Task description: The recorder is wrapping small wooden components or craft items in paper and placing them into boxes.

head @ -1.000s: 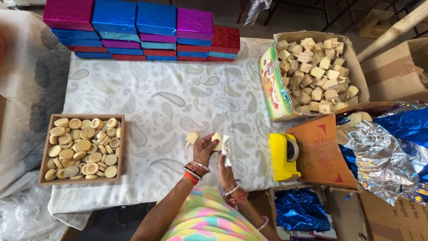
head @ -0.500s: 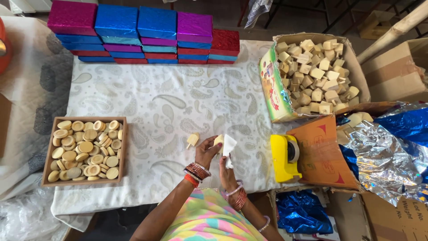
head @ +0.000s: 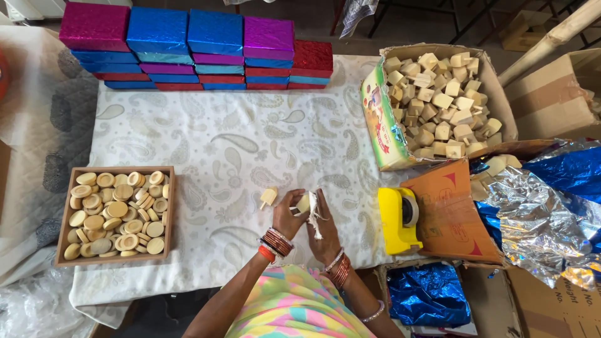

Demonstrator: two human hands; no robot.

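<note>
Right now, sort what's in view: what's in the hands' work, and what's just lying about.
In hand:
left hand
right hand
wooden block
white paper

Lying about:
wooden piece with a stem
tray of wooden discs
carton of blocks
yellow tape dispenser
shiny boxes

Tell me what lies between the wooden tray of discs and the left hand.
In the head view, bare paisley cloth, then one small wooden piece just short of the left hand; the tray sits far left.

Both hands meet, fingers curled
Left hand (head: 288, 213) and right hand (head: 325, 228) touch, wrists bent inward, forearms angled together
</note>
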